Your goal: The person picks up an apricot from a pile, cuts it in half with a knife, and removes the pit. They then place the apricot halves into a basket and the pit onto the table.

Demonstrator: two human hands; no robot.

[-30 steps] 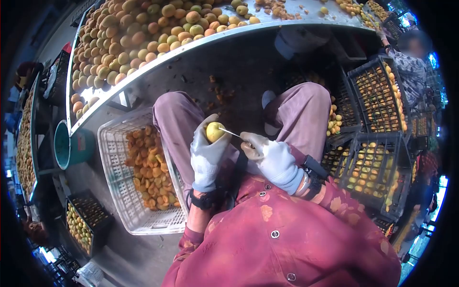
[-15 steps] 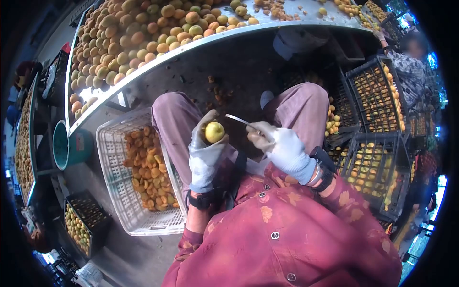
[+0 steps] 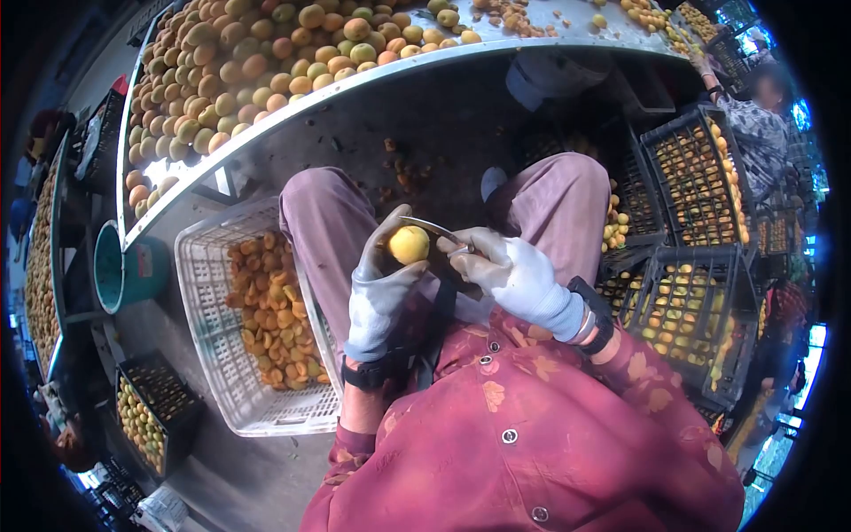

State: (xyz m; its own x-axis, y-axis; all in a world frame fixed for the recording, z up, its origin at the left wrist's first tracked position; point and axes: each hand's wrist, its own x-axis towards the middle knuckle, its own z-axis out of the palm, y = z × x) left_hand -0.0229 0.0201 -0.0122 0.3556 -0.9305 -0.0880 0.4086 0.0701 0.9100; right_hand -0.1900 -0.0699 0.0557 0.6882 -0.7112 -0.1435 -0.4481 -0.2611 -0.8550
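Both hands wear white gloves with soiled fingers and are raised between the knees. My left hand (image 3: 383, 279) is wrapped round a yellow fruit (image 3: 409, 245), its upper face showing between thumb and fingers. In my right hand (image 3: 507, 268) is a small knife (image 3: 431, 226) with a thin curved blade. The blade reaches left across the top of the fruit; whether it cuts the skin cannot be made out. Left of my legs, a white plastic basket (image 3: 206, 346) holds many orange fruit halves (image 3: 282, 324).
A metal-edged table (image 3: 355, 82) piled with whole fruit spans the front. A teal bucket (image 3: 133, 270) and a black crate (image 3: 182, 434) stand left. Black crates of fruit (image 3: 696, 177) are stacked right, near another person (image 3: 753, 133). Fruit scraps (image 3: 403, 173) lie on the floor ahead.
The two hands have come closer together. The knife blade has moved left from beside the fruit to its top, and the fruit has shifted slightly right.
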